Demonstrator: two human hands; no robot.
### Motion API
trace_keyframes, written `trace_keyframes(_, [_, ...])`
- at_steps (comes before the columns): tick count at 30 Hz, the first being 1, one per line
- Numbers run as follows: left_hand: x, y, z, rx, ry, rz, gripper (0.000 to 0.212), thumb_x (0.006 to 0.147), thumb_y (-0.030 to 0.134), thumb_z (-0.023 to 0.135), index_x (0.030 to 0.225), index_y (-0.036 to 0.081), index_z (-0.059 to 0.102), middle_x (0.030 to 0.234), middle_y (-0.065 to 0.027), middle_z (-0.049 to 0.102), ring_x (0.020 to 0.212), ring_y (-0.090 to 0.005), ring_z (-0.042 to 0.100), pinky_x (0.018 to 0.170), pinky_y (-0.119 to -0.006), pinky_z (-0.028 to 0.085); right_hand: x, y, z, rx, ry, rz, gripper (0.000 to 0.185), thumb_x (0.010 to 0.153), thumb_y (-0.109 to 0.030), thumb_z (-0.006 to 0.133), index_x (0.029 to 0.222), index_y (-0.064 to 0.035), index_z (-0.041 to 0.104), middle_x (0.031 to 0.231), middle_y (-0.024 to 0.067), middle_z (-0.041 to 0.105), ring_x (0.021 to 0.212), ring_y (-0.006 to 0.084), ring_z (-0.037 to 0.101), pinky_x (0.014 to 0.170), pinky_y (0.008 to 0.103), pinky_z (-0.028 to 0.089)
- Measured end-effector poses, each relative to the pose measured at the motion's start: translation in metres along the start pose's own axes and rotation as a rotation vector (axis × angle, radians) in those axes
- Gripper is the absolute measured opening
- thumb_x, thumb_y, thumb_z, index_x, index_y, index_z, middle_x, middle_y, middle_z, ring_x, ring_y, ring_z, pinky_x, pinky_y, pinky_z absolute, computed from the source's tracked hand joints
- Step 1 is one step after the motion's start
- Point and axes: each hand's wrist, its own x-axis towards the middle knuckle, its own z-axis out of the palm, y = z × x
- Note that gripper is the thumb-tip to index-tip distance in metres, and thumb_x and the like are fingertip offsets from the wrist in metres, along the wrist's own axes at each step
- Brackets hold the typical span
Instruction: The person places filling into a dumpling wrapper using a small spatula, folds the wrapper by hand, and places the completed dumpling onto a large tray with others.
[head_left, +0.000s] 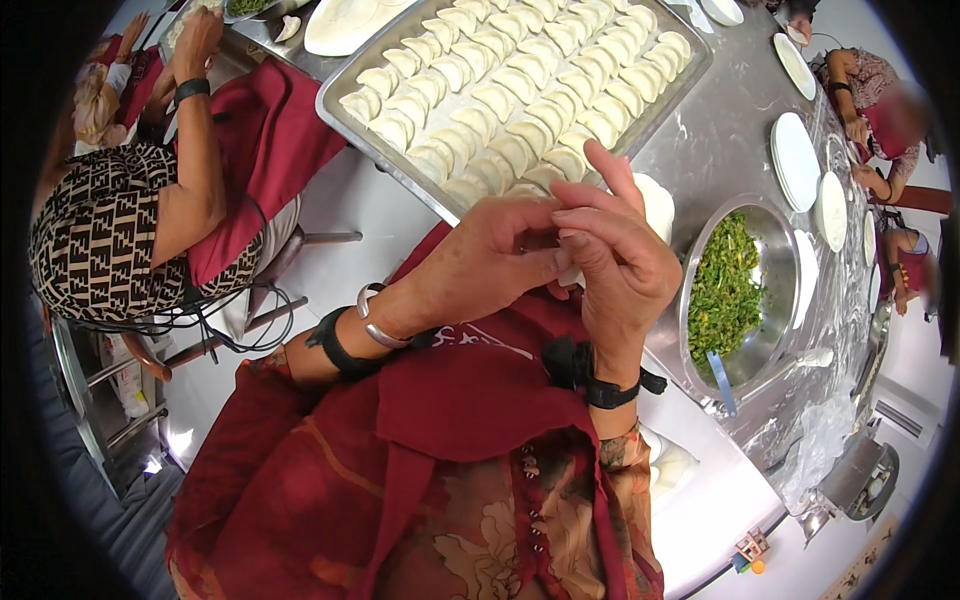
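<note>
My left hand (480, 259) and my right hand (630, 266) meet in front of my red apron, fingertips pinched together. Between them shows a small bit of white dough (572, 274); the fingers hide most of it, so its shape is unclear. Just beyond the hands is a metal tray (328, 112) with rows of crescent-shaped dumplings (517, 82). To the right of my right hand, a steel bowl (784, 247) holds chopped green filling (720, 285). A light-blue utensil handle (720, 382) leans over its near rim. Behind my right hand, a white rounded thing (655, 204) is partly covered.
White oval plates (795, 161) line the floury steel table (720, 142). Clear plastic film (814, 435) lies near its right end. At left, a co-worker (112, 232) sits close by on a wooden chair (146, 356). Other people work across the table.
</note>
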Motion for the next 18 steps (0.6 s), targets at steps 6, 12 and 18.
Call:
trace_keyframes(6, [-0.001,0.002,0.003,0.126,0.099,0.027,0.020,0.098,0.005,0.061,0.117,-0.002,0.063,0.102,-0.0037,0.068,0.092,-0.0073,0.061,0.080,-0.025,0.052,0.001,-0.013,0.013,0.117,0.103,0.124,0.014,0.085,-0.014,0.073,0.092,-0.0022,0.075,0.105,0.0128,0.075,0.129,0.0364,0.055,0.110,0.0481,0.037])
trace_keyframes(12, [-0.001,-0.002,0.001,0.147,0.067,0.061,0.024,0.097,0.005,0.063,0.119,-0.004,0.062,0.105,-0.0049,0.068,0.096,-0.0079,0.061,0.082,-0.024,0.052,-0.001,0.002,0.000,0.001,-0.004,0.001,0.017,0.082,-0.013,0.075,0.096,-0.0023,0.075,0.107,0.0139,0.074,0.134,0.0358,0.051,0.111,0.0453,0.036])
trace_keyframes(18, [0.002,0.001,0.007,0.226,0.199,0.065,0.029,0.095,0.002,0.064,0.123,-0.004,0.060,0.110,-0.0064,0.067,0.097,-0.0085,0.061,0.083,-0.025,0.053,0.004,-0.016,0.018,0.152,0.207,0.124,0.019,0.083,-0.014,0.075,0.098,-0.0020,0.076,0.108,0.0132,0.074,0.134,0.0363,0.050,0.113,0.0482,0.033])
